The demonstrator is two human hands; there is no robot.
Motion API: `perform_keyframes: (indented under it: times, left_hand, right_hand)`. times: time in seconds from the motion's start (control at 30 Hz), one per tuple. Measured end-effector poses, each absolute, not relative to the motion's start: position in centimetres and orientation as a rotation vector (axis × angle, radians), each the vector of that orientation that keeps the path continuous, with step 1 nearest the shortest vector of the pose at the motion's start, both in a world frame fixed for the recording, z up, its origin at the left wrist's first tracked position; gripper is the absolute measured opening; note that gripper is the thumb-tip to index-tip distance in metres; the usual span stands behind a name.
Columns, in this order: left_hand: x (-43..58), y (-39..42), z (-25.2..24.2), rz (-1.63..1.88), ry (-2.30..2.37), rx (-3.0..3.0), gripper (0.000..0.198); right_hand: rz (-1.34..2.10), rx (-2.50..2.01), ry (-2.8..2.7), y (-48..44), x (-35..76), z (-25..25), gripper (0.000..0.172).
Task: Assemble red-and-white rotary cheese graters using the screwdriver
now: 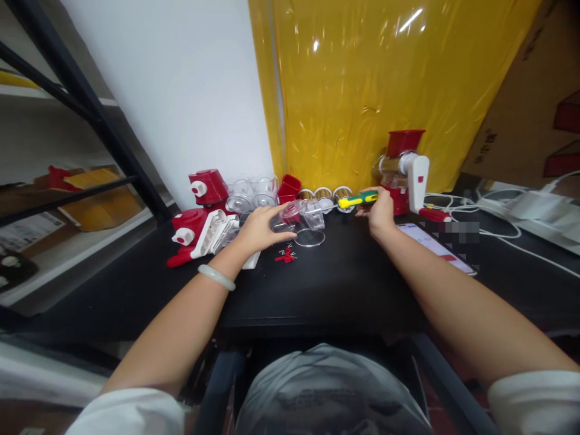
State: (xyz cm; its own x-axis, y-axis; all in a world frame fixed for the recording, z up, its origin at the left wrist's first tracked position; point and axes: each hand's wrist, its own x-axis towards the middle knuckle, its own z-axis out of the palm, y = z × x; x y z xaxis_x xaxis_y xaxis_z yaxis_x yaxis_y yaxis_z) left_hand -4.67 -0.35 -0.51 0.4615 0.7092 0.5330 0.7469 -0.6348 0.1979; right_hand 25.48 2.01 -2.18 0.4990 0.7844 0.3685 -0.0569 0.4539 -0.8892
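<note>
Red and white parts point(199, 232) lie at the left of the black table point(339, 290). The left arm, with a pale bracelet point(216, 277) at the wrist, stretches forward. The left hand point(260, 229) lies palm down, its fingers curled onto the clear plastic housing point(301, 219), and holds it on the tabletop near the middle. The right arm reaches in straight. The right hand point(380, 214) is clenched around the green and yellow screwdriver point(357, 199), whose shaft points left at the housing. An assembled red grinder point(405, 172) stands just behind, and a phone point(435, 248) lies beside the forearm.
</note>
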Motion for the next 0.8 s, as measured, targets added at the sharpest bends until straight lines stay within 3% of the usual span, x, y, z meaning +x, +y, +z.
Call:
perform_keyframes:
  times: [0.23, 0.53, 0.8]
  left_hand:
    - [-4.68, -0.44, -0.25, -0.934, -1.278, -2.698, 0.077]
    - [-4.63, -0.61, -0.17, -0.956, -1.286, -2.717, 0.076]
    - [-4.8, -0.48, -0.49, -0.921, -1.274, -2.698, 0.077]
  right_hand:
    - [0.62, -0.903, -0.918, 1.99, 25.41, -1.87, 0.021]
    - [0.597, -0.955, -0.927, 2.12, 25.47, -2.21, 0.037]
    - [0.643, -0.926, -0.904, 2.06, 25.51, -2.08, 0.018]
